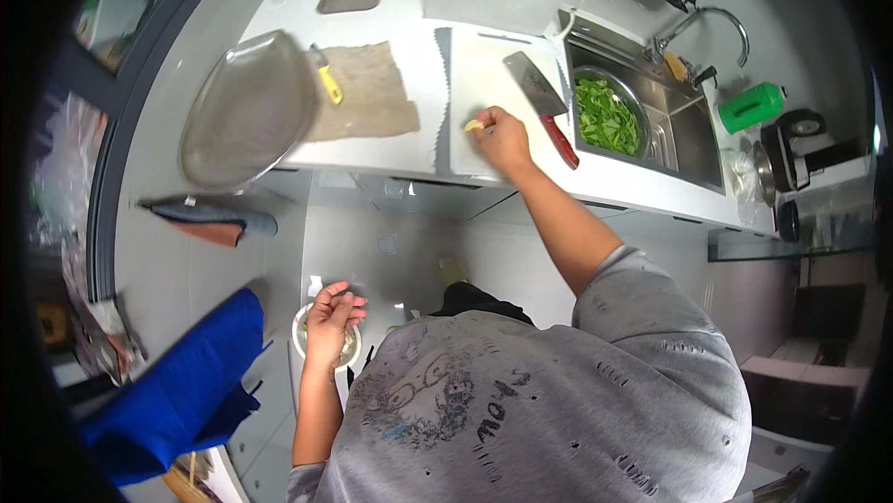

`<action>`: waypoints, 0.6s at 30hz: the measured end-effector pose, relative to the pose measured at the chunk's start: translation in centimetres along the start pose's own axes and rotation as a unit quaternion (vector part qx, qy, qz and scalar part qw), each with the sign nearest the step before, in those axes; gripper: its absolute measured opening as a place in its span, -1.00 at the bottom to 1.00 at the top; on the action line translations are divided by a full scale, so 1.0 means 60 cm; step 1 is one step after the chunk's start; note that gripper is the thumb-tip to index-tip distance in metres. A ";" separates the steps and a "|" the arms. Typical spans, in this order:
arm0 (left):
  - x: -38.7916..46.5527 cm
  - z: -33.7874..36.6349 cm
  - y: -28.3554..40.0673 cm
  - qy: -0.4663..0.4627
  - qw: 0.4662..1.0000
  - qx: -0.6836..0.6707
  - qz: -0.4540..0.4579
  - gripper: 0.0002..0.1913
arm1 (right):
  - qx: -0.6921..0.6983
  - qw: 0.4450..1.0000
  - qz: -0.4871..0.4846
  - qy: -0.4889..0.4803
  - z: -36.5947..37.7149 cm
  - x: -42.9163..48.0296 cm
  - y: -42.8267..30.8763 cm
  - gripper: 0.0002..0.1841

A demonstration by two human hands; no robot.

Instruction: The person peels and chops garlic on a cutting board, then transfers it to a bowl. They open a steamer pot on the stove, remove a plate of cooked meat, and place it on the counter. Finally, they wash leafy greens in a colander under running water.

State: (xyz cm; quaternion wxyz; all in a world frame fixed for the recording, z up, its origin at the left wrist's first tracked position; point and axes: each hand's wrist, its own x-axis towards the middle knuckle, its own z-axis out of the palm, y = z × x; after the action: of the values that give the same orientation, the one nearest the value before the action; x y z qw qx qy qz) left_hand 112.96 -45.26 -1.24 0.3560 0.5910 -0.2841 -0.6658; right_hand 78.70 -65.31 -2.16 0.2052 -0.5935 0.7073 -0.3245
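Observation:
My right hand (504, 139) pinches a small pale-yellow piece of food (474, 125), perhaps garlic or ginger, over the white cutting board (481, 77). A cleaver (536, 84) with a red handle lies to the right of that hand, its blade partly on the board. Low on the left, my left hand (333, 314) is above a round white bin (298, 346) with scraps in it. Its fingers are apart, and nothing shows in them. A small yellow-handled knife or peeler (328, 81) rests on a brown cloth (370, 95) left of the board.
A metal bowl of leafy greens (607, 119) sits in the steel sink (687, 126) under a curved faucet (732, 21). At the counter's left end is a large grey tray (248, 112). A green bottle (752, 107) stands right of the sink. Blue fabric (188, 391) hangs lower left.

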 end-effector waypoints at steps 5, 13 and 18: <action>0.092 0.125 0.039 -0.073 0.989 0.131 0.019 -0.72 | -0.043 0.998 -0.040 -0.037 -0.035 0.104 0.111 -0.76; 0.271 0.402 0.120 -0.098 0.873 0.395 0.268 -0.70 | -0.239 0.956 0.088 -0.143 -0.187 0.085 0.154 -0.57; 0.379 0.532 0.128 -0.024 0.767 0.490 0.415 -0.72 | -0.190 0.966 0.071 -0.161 -0.203 0.042 0.190 -0.60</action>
State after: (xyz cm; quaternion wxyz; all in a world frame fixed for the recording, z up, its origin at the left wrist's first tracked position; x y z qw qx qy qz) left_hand 81.33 -69.52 -3.90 0.2527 0.4939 -0.7973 -0.2376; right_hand 61.91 -64.19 -1.34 0.2223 -0.6143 0.7539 -0.0696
